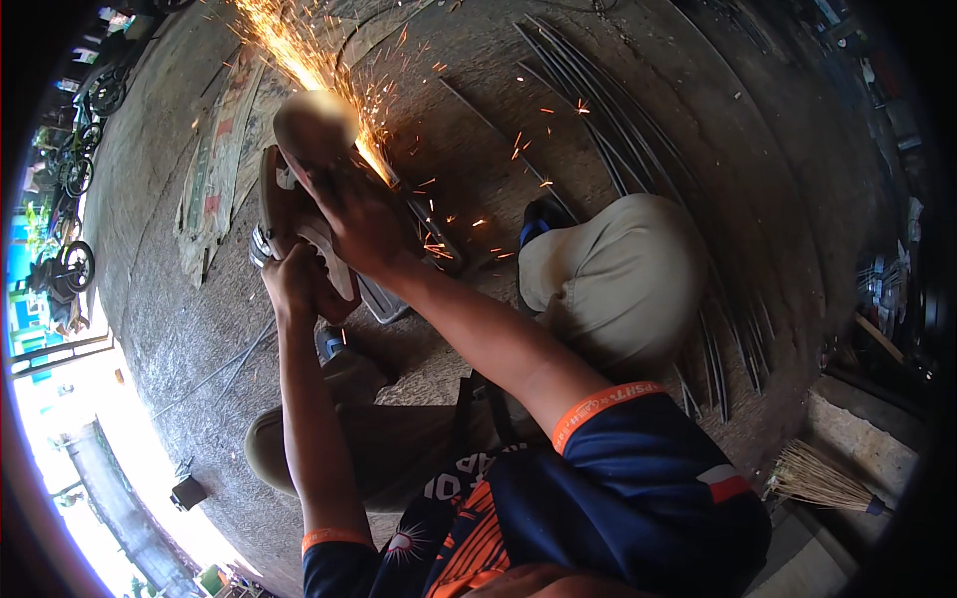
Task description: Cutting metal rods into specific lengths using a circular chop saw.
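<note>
Reddish power saw (283, 215), orange sparks (289, 50)

Below the left hand (297, 279) and right hand (369, 229) spreads a navy short-sleeved shirt (618, 503) with printed orange cuffs (603, 404), a red-and-white patch (728, 488), a pale sunburst (406, 541) and orange chest stripes (467, 543). Right of both hands show khaki trousers (633, 274) and a dark, blue-marked shoe (543, 217).
</note>
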The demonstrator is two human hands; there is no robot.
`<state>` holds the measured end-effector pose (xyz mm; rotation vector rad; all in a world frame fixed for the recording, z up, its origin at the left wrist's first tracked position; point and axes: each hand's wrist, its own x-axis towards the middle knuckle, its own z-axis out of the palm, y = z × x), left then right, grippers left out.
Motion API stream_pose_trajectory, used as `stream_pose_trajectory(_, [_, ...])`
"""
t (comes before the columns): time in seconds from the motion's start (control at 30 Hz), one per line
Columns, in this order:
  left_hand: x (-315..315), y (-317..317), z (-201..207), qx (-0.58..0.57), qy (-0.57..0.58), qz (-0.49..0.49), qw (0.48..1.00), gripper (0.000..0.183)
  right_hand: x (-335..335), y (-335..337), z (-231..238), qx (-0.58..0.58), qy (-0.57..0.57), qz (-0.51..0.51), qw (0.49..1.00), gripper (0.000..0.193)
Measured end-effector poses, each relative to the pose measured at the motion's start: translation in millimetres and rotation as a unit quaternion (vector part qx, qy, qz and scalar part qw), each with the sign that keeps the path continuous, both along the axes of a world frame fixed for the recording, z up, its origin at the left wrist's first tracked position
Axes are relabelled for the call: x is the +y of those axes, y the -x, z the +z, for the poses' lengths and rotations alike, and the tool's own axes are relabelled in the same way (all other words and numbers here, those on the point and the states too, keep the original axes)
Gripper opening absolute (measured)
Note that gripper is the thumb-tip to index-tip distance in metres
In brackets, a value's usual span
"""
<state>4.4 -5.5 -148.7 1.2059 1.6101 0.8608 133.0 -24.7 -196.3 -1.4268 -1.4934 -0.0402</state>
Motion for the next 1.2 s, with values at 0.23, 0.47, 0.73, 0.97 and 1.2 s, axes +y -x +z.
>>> stream_pose_trajectory(0.23, [-2,-2,0,0.032,-0.019,0.011,0.999,0.018,0,-1,-2,0.012,-0.011,0.006,1.0,0.055])
stream_pose_trajectory(0.47, [-8,-4,4,0.014,-0.036,0.012,0.999,0.018,0,2,-4,0.046,-0.019,0.015,0.999,0.054])
stream_pose_trajectory(0.73, [-11,-4,6,0.032,-0.048,0.008,0.998,0.017,-3,-1,0,0.018,-0.023,0.011,1.0,0.056])
stream_pose_trajectory(0.97, [-14,-9,7,0.01,-0.041,0.011,0.999,0.016,-4,-4,-3,0.008,-0.017,0.005,1.0,0.058])
stream_pose_trajectory(1.2, [-16,-7,7,0.013,-0.032,0.013,0.999,0.02,-3,0,-7,0.01,-0.016,0.006,1.0,0.057])
